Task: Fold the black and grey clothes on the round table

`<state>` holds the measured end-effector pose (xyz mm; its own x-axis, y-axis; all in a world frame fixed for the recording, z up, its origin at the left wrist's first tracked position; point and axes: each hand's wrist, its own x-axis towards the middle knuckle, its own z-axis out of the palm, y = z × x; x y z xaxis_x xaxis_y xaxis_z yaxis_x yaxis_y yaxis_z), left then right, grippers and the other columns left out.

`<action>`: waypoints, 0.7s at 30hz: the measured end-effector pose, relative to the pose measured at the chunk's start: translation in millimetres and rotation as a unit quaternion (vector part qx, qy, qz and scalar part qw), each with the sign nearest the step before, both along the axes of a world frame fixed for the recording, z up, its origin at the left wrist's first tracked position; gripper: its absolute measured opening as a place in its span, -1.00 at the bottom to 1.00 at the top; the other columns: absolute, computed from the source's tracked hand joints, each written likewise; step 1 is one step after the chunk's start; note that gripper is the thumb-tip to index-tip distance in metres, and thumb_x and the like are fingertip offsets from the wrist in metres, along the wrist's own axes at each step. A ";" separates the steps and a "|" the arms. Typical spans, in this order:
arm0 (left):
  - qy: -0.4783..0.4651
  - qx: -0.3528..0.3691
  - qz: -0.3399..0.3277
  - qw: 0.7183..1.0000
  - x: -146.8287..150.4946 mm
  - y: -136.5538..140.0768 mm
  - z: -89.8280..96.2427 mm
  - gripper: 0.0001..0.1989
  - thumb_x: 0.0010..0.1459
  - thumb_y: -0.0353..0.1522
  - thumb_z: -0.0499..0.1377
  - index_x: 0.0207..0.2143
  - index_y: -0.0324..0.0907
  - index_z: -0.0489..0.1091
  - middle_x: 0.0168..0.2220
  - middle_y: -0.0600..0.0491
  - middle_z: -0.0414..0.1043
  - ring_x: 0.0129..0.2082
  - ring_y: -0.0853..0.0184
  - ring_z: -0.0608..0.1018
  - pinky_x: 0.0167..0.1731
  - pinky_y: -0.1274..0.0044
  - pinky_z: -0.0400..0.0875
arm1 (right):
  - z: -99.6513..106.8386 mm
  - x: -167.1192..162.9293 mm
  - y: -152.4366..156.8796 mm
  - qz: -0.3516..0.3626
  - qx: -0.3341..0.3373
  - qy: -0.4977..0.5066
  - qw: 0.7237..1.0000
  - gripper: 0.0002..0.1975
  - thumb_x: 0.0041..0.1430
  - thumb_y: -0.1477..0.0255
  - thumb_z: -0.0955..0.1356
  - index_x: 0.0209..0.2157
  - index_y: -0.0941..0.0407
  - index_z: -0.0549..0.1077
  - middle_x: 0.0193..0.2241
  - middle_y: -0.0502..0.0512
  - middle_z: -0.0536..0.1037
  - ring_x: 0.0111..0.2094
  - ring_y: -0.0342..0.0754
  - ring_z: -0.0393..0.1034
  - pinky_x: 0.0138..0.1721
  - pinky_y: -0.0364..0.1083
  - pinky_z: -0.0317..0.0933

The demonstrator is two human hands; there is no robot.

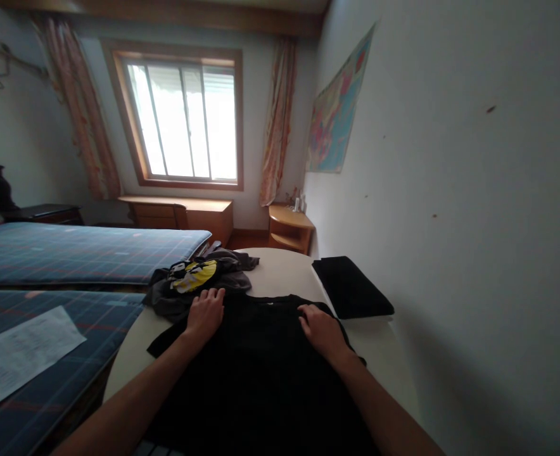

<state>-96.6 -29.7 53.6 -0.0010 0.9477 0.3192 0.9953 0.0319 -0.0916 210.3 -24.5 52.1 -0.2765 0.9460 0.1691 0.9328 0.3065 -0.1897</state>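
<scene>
A black T-shirt (265,373) lies spread on a round cream table (280,269), its neckline toward the far side and its lower part running down to the bottom of the view. My left hand (206,313) rests at the shirt's left shoulder, fingers curled and closed on the cloth. At the right shoulder, near the collar, my right hand (322,326) is likewise closed on the fabric with bent fingers. The fingertips of both hands are partly hidden. Just beyond my left hand sits a crumpled dark grey garment (235,266) with a yellow and white print.
A folded black cloth item (351,288) lies on something white at the table's right, beside the wall (474,285). Left of the table are beds with blue plaid mattresses (85,250) and a printed sheet (28,354). A desk (208,218) and corner shelf (289,218) stand beyond.
</scene>
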 end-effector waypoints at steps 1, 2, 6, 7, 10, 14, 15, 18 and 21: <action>-0.001 -0.020 0.001 1.000 -3.3 3.0 1.1 -0.67 0.28 -0.48 -0.02 0.07 -0.22 0.31 -0.05 -0.19 0.45 -0.02 0.09 0.47 -0.06 0.31 0.33 | 0.4 1.1 8.8 -0.024 0.007 -0.017 1.000 -0.66 0.33 0.44 0.20 0.09 0.10 0.39 0.05 0.20 0.48 -0.06 0.03 0.48 -0.15 -0.09 0.29; -0.004 -0.039 0.000 0.999 -6.0 5.2 1.9 -0.68 0.29 -0.51 -0.06 0.03 -0.22 0.32 -0.11 -0.17 0.47 -0.06 0.12 0.50 -0.07 0.32 0.33 | 0.2 2.3 17.0 -0.050 0.004 -0.038 0.998 -0.63 0.32 0.47 0.20 0.12 0.11 0.36 0.09 0.24 0.45 -0.05 0.04 0.48 -0.14 -0.08 0.30; -0.014 -0.071 -0.008 0.997 -16.5 11.6 9.1 -0.69 0.30 -0.54 -0.13 -0.11 -0.19 0.36 -0.13 -0.11 0.45 -0.22 0.22 0.57 -0.28 0.44 0.39 | -4.1 5.5 40.5 -0.123 -0.041 -0.098 0.987 -0.57 0.30 0.57 0.17 0.17 0.15 0.30 0.04 0.34 0.47 -0.09 0.07 0.51 -0.17 -0.05 0.31; -0.014 -0.069 -0.013 0.997 -19.9 13.8 13.4 -0.70 0.31 -0.52 -0.13 -0.15 -0.18 0.38 -0.13 -0.09 0.44 -0.24 0.23 0.57 -0.33 0.46 0.39 | -4.8 5.6 44.1 -0.130 -0.046 -0.101 0.985 -0.57 0.30 0.60 0.15 0.15 0.15 0.32 0.00 0.35 0.50 -0.11 0.07 0.52 -0.18 -0.05 0.32; -0.014 -0.045 -0.030 0.998 -31.2 24.6 32.9 -0.71 0.32 -0.48 -0.11 -0.20 -0.17 0.40 -0.10 -0.06 0.43 -0.23 0.23 0.56 -0.33 0.47 0.39 | -2.1 4.7 53.3 -0.132 -0.050 -0.099 0.985 -0.60 0.29 0.63 0.12 0.03 0.15 0.42 -0.09 0.32 0.55 -0.12 0.08 0.52 -0.18 -0.04 0.31; -0.005 -0.004 -0.026 1.000 -43.7 48.0 62.0 -0.67 0.32 -0.49 -0.13 -0.13 -0.18 0.41 -0.04 -0.09 0.41 -0.11 0.19 0.52 -0.20 0.45 0.39 | 12.5 0.6 71.8 -0.124 -0.031 -0.077 0.989 -0.59 0.33 0.59 0.08 -0.11 0.16 0.50 -0.09 0.30 0.53 -0.12 0.11 0.51 -0.16 -0.03 0.30; 0.002 0.001 -0.021 1.000 -44.9 54.3 66.7 -0.65 0.31 -0.50 -0.14 -0.11 -0.20 0.42 -0.02 -0.12 0.41 -0.08 0.17 0.51 -0.17 0.43 0.39 | 16.4 -1.2 77.6 -0.123 -0.021 -0.067 0.990 -0.58 0.34 0.58 0.06 -0.08 0.16 0.49 -0.05 0.30 0.51 -0.12 0.11 0.51 -0.15 -0.03 0.29; 0.026 0.016 -0.003 1.000 -39.3 69.4 68.7 -0.61 0.26 -0.55 -0.13 0.01 -0.32 0.39 0.10 -0.25 0.34 0.08 0.06 0.42 0.01 0.32 0.31 | 22.1 -9.5 92.3 -0.118 0.005 -0.039 0.992 -0.55 0.35 0.56 0.04 0.09 0.17 0.40 0.12 0.32 0.39 -0.07 0.05 0.48 -0.06 -0.05 0.26; 0.031 0.029 0.001 0.999 -16.0 72.8 50.0 -0.51 0.21 -0.58 -0.08 0.18 -0.46 0.24 0.26 -0.35 0.16 0.28 -0.03 0.19 0.22 0.21 0.06 | 12.7 -21.8 93.5 -0.103 0.009 -0.028 0.994 -0.57 0.33 0.50 0.16 0.17 0.24 0.34 0.26 0.35 0.22 0.07 0.06 0.39 0.07 -0.08 0.20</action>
<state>-112.6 43.1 103.6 0.0194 0.9273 0.3737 0.9877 0.0402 -0.1510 188.5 69.0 64.8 -0.0858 0.9805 0.1769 0.9851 0.1100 -0.1321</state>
